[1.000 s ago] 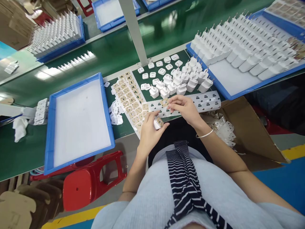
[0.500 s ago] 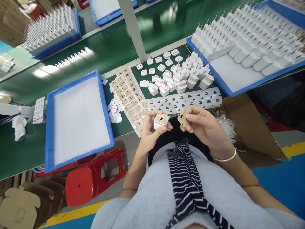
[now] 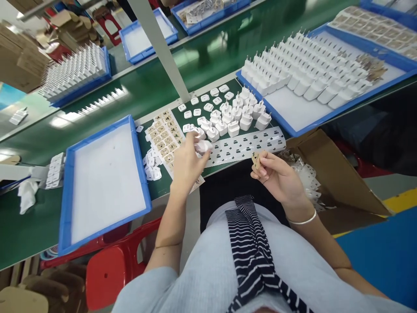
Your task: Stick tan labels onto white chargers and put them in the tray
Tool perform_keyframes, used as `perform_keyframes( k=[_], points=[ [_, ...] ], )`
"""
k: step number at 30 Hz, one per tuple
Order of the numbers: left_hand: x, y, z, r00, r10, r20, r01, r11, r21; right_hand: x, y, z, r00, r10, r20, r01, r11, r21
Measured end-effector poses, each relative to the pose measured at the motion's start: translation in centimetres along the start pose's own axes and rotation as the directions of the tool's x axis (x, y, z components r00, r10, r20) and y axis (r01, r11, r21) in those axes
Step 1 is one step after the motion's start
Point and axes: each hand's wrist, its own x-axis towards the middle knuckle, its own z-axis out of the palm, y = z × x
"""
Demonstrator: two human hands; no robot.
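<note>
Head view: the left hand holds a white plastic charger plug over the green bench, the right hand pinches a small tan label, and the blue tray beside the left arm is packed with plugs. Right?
Not quite. In the head view the blue tray beside the left arm holds only a bare white liner; the packed plugs are in other trays. The left hand does hold the white plastic charger plug, and the right hand pinches the small tan label.

Head camera; faces down, close above workbench (image 3: 182,78)

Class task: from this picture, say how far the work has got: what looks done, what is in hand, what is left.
Done: rows of plugs fill the right tray. In hand: the left hand holds a plug over the bench; the right hand pinches a tan label. Left: loose plugs, label sheet.
</note>
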Motion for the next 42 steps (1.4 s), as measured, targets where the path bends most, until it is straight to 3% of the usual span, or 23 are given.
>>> perform_keyframes(
  k=[4,8,11,13,16,19,21,24,26,28,31,33,34,35,36,37,39,42],
  points=[
    [2.6,-2.3,0.7,0.982,-0.157,-0.102,0.175,0.962,0.208,-0.3,0.9,-1.1,0.999,0.017,-0.037,-0.016,0.999,0.038],
    [3.7,-4.8,2.0,0.977,-0.198,-0.086,0.21,0.96,0.182,-0.2,1.3,-1.8,0.999,0.011,-0.035,-0.011,1.0,0.001],
    [3.1,-5.5,2.4,0.971,-0.192,-0.141,0.205,0.975,0.089,1.1,-0.4,-2.4,0.992,-0.123,-0.034,0.118,0.984,-0.133],
    [2.0,-5.6,2.2,0.96,-0.167,-0.224,0.18,0.983,0.04,3.1,-2.5,-3.2,0.963,-0.269,-0.028,0.254,0.935,-0.249],
    [0.0,-5.6,1.8,0.941,-0.153,-0.302,0.161,0.987,0.001,8.0,-6.2,-4.5,0.858,-0.513,-0.029,0.443,0.767,-0.463],
    [-2.2,-5.6,1.8,0.925,-0.163,-0.342,0.159,0.986,-0.039,14.0,-9.2,-5.1,0.659,-0.752,-0.009,0.496,0.443,-0.747],
    [-3.5,-5.8,2.0,0.918,-0.182,-0.352,0.168,0.983,-0.071,17.7,-10.3,-4.8,0.633,-0.774,0.012,0.361,0.281,-0.889],
    [-5.2,-6.2,2.1,0.911,-0.214,-0.352,0.192,0.977,-0.098,21.4,-11.0,-4.1,0.691,-0.723,0.004,0.182,0.169,-0.969],
    [-6.1,-6.2,1.8,0.908,-0.195,-0.371,0.172,0.981,-0.094,22.4,-11.3,-3.8,0.71,-0.704,-0.015,0.151,0.173,-0.973],
    [-6.7,-5.9,1.4,0.908,-0.134,-0.397,0.108,0.99,-0.086,21.9,-11.6,-3.5,0.679,-0.733,-0.027,0.189,0.211,-0.959],
    [-7.1,-4.8,1.0,0.912,-0.036,-0.409,-0.021,0.991,-0.135,18.2,-11.6,-2.7,0.553,-0.833,0.005,0.44,0.287,-0.851],
    [-6.9,-3.8,1.3,0.926,0.009,-0.376,-0.107,0.965,-0.24,14.1,-10.4,-1.4,0.494,-0.869,0.024,0.671,0.363,-0.646],
    [-6.8,-3.1,1.6,0.937,0.032,-0.349,-0.149,0.938,-0.314,11.9,-9.2,-0.6,0.531,-0.847,0.002,0.722,0.452,-0.524],
    [-6.5,-2.4,2.0,0.947,0.059,-0.317,-0.188,0.899,-0.396,9.8,-7.8,0.3,0.637,-0.771,-0.012,0.698,0.583,-0.416],
    [-6.3,-1.6,2.5,0.954,0.092,-0.286,-0.226,0.847,-0.481,7.9,-6.1,1.1,0.773,-0.634,-0.007,0.598,0.732,-0.326],
    [-6.0,-0.8,3.0,0.957,0.129,-0.261,-0.259,0.785,-0.563,6.2,-4.3,1.9,0.873,-0.488,-0.002,0.474,0.849,-0.231],
    [-5.5,0.9,3.9,0.953,0.199,-0.228,-0.303,0.654,-0.693,3.8,-0.8,3.2,0.958,-0.288,-0.017,0.287,0.957,-0.047],
    [-5.1,3.0,4.7,0.945,0.227,-0.234,-0.32,0.512,-0.797,2.2,3.0,4.2,0.996,-0.093,-0.01,0.094,0.988,0.123]
  ],
)
